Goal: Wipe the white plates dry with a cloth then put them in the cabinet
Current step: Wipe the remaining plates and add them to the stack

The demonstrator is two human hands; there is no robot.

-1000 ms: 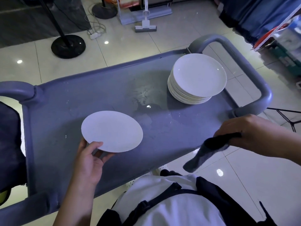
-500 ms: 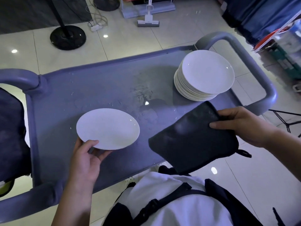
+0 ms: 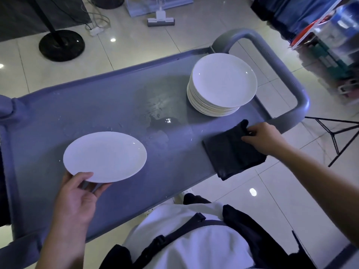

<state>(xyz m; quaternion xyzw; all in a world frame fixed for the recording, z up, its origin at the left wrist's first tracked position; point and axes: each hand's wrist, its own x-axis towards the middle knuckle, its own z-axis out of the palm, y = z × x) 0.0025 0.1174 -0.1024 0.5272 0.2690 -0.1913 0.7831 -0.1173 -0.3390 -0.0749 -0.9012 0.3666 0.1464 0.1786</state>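
Observation:
A single white plate hovers over the left half of the grey cart top. My left hand grips its near rim, thumb on top and fingers underneath. A stack of several white plates stands at the cart's far right. A dark folded cloth lies on the cart's near right edge and hangs partly over it. My right hand pinches the cloth's far corner.
A puddle and water drops sit mid-cart between the plate and the stack. A curved grey handle closes the cart's right end. On the tiled floor stand a black round stand base, a mop head and a tripod leg.
My right hand carried the cloth from beside the cart over its near edge and laid it down flat on the right corner. The left hand kept holding the plate.

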